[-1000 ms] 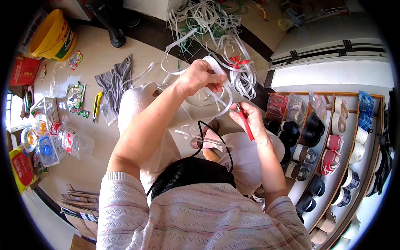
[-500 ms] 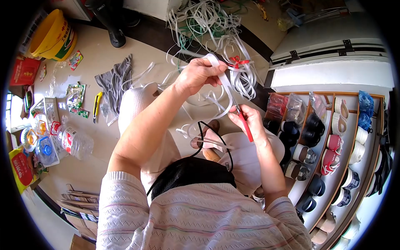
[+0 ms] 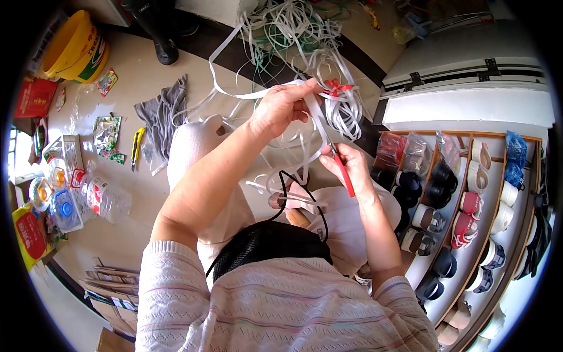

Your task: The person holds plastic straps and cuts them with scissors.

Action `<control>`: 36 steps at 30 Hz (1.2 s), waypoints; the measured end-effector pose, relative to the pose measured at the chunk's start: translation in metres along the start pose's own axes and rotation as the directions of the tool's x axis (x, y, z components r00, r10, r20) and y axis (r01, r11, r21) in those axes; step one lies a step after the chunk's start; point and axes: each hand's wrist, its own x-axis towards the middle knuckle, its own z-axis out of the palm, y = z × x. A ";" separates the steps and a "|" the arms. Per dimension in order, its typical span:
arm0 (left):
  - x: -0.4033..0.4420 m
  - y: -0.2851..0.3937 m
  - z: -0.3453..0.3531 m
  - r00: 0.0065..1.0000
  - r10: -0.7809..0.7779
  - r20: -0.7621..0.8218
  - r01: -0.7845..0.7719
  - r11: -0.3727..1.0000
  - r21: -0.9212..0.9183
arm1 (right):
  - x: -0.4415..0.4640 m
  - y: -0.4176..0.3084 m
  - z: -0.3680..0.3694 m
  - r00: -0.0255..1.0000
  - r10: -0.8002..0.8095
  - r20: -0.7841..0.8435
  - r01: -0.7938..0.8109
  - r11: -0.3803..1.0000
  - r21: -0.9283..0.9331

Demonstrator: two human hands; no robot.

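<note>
My left hand (image 3: 281, 108) pinches a white plastic strap (image 3: 317, 117), which runs from its fingers down to my right hand. My right hand (image 3: 350, 167) is closed around a red-handled tool (image 3: 343, 172), whose thin metal tip meets the strap. Loops of the strap hang between and below both hands. From my left hand another length curves up to a tangled pile of white and green straps (image 3: 287, 29). A coiled bundle of strap (image 3: 343, 117) with a red tie (image 3: 336, 87) lies beyond my fingers.
Shoes fill a wooden rack (image 3: 469, 136) on the right. A grey cloth (image 3: 162, 114), a yellow cutter (image 3: 137, 146), plastic bottles (image 3: 105, 196) and a yellow bucket (image 3: 79, 50) are on the left. Black boots (image 3: 158, 35) stand at the top.
The strap has slid through my left fingers and now stretches straighter toward the tool. A long loop has risen from the pile to my left hand. My right hand has barely moved.
</note>
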 end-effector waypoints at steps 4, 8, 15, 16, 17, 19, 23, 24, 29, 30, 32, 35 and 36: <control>0.002 -0.001 -0.002 0.996 -0.070 -0.057 0.064 0.992 -0.105 | 0.003 -0.001 0.002 1.000 -0.019 0.003 0.019 1.000 -0.018; 0.002 0.000 -0.004 0.990 -0.138 -0.040 0.127 0.973 -0.195 | 0.002 -0.004 0.002 0.999 -0.036 -0.019 0.035 0.999 -0.018; 0.002 0.001 -0.006 0.998 -0.007 -0.061 0.001 0.994 -0.107 | -0.004 -0.007 -0.004 0.999 -0.028 -0.019 0.025 0.991 -0.131; 0.002 0.005 -0.007 0.998 0.025 -0.064 -0.029 0.998 -0.054 | -0.006 -0.005 -0.004 1.000 -0.021 -0.022 0.018 0.990 -0.141; 0.002 0.007 -0.008 0.996 0.058 -0.066 -0.058 0.998 0.000 | -0.008 -0.004 -0.004 1.000 -0.015 -0.015 0.013 0.990 -0.139; 0.001 0.005 -0.005 0.997 0.062 -0.050 -0.062 0.998 0.006 | -0.010 -0.002 -0.004 1.000 -0.004 -0.002 0.004 0.991 -0.136; 0.002 0.002 0.000 0.995 0.091 -0.038 -0.090 0.996 0.018 | -0.010 -0.003 0.000 1.000 0.017 -0.017 -0.018 0.998 -0.065; 0.002 0.002 0.001 0.996 0.085 -0.033 -0.083 0.995 0.047 | -0.010 -0.001 0.001 1.000 0.027 -0.016 -0.027 0.999 -0.035; 0.003 -0.003 0.002 0.996 0.088 -0.012 -0.086 0.988 0.129 | -0.004 -0.003 0.000 0.999 0.038 -0.018 -0.039 0.999 -0.035; 0.004 -0.006 0.002 0.996 0.091 0.003 -0.091 0.988 0.123 | -0.003 -0.007 0.000 0.999 0.041 -0.015 -0.041 0.999 -0.032; 0.004 -0.009 0.003 0.996 0.091 0.020 -0.093 0.989 0.114 | 0.001 -0.008 0.003 0.999 0.036 -0.018 -0.036 0.999 -0.012; 0.002 -0.010 0.004 0.997 0.078 0.016 -0.079 0.991 0.108 | 0.005 -0.006 0.008 0.999 0.038 -0.031 -0.037 0.999 0.028; 0.000 -0.007 0.007 0.997 0.071 0.007 -0.072 0.992 0.106 | 0.006 -0.007 0.009 0.998 0.053 -0.028 -0.052 0.998 0.032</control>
